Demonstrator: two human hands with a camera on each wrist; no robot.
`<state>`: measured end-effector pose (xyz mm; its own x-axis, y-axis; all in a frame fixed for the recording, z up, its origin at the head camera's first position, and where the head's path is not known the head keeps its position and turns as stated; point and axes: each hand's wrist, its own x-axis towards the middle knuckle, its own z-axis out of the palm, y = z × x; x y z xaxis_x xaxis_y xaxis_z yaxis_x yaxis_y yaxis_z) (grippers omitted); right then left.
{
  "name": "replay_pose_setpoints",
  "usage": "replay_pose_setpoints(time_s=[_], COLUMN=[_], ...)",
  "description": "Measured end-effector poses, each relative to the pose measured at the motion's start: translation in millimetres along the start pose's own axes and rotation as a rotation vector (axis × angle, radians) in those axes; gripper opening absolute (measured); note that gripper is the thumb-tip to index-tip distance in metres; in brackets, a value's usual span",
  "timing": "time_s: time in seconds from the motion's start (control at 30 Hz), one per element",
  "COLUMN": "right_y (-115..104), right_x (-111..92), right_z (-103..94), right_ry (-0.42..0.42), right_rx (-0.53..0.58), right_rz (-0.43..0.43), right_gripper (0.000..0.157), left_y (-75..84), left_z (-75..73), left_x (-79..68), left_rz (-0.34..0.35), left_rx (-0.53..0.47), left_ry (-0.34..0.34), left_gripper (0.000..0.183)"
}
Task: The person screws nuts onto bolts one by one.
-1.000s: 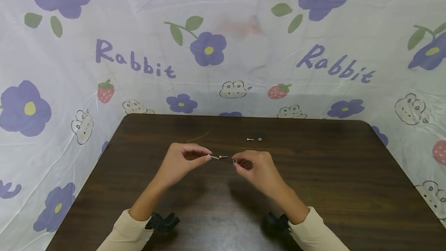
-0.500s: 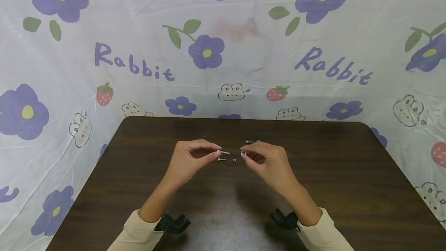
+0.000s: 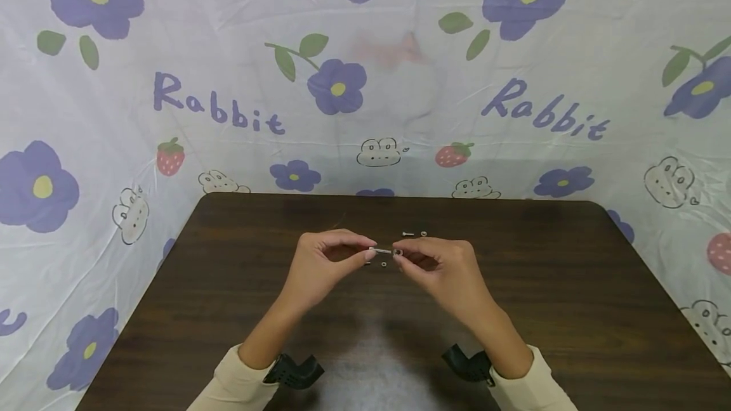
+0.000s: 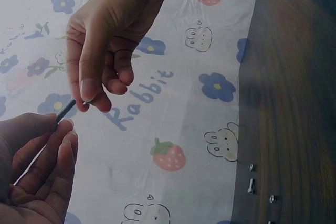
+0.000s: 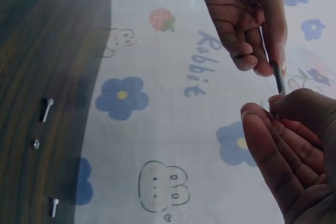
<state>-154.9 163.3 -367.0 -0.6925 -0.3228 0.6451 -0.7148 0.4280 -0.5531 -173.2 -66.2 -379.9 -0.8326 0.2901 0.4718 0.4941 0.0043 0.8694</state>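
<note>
Between thumb and fingertips, my left hand [image 3: 325, 265] pinches a long metal bolt [image 3: 382, 250], its shank pointing toward the right hand. A metal nut [image 3: 398, 252] is pinched in the fingertips of my right hand [image 3: 440, 262]. In the head view the bolt's free end reaches right to the nut. The right wrist view has the bolt [image 5: 279, 80] running down to the right fingertips, where the nut [image 5: 274, 113] is mostly covered. From the left wrist, the threaded shank [image 4: 65, 109] shows; the bolt's head is hidden by the fingers.
On the dark wooden table [image 3: 514, 297], behind the hands, lie a small bolt [image 3: 407, 234] and a nut [image 3: 424, 233]. Nearer, below the fingertips, are a smaller nut [image 3: 384, 264] and a bolt [image 3: 367, 264] partly covered by the left hand. A printed cloth [image 3: 377, 113] hangs behind.
My left hand has moved right, bringing the bolt's end to the nut. My right hand shifted right and slightly up first, then stayed nearly still. The table's nearer bolt is now partly covered.
</note>
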Motion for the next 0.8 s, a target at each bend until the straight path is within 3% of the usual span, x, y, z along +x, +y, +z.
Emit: replay_pose_setpoints(time_s=[0.27,0.63,0.8], right_y=[-5,-11,-10], right_x=[1,2,0], right_z=[0.6,1.6,1.9], right_ry=[0.02,0.069,0.077], right_rx=[0.016,0.07,0.084], right_rz=[-0.01,-0.097,-0.08], right_gripper=[0.02,0.022,0.021], left_y=[3.9,14.0,16.7], left_z=[4.0,6.1,6.6], left_x=[-2.3,-5.3,-5.9], left_rz=[0.016,0.015,0.017], left_rx=[0.031,0.081,0.072], left_ry=[0.013,0.014,0.016], left_gripper=[0.012,0.012,0.013])
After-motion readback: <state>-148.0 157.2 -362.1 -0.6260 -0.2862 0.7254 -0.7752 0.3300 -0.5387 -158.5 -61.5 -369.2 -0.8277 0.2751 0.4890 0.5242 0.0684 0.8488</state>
